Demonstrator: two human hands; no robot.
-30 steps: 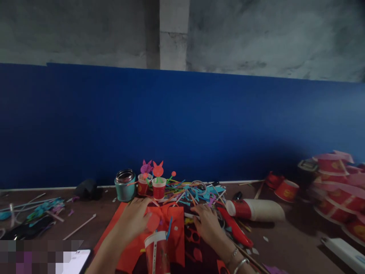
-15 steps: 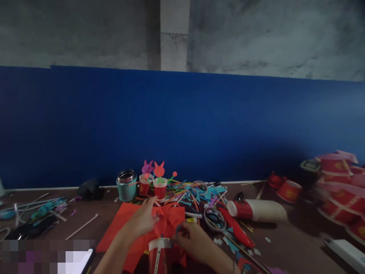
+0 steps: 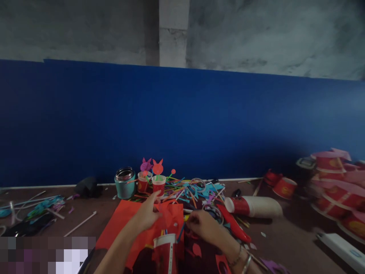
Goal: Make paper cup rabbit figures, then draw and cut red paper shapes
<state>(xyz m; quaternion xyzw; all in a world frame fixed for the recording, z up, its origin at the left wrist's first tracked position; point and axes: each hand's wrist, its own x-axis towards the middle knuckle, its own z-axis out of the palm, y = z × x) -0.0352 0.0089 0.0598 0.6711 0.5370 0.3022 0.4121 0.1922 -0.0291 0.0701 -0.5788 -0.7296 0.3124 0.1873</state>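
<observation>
My left hand (image 3: 148,214) rests on a sheet of red paper (image 3: 122,224) on the brown table, fingers curled round a red paper piece (image 3: 168,217) that stands up from the sheet. My right hand (image 3: 203,225) is just right of it, fingers pinched together near a thin blue strip (image 3: 180,232); what they hold is too small to name. A red paper cup (image 3: 165,253) with a white rim stands in front of both hands, with sticks in it.
Behind the hands: a teal jar (image 3: 124,183), two small red cups (image 3: 154,184) with paper animal heads on sticks, a heap of coloured straws and paper scraps (image 3: 194,188). A stack of cups lies on its side (image 3: 252,206). More red cups (image 3: 333,182) pile at right. Blue wall behind.
My right hand left the scraps at right, came in beside my left hand at the red paper, then drew slightly right. My left hand stayed on the paper piece.
</observation>
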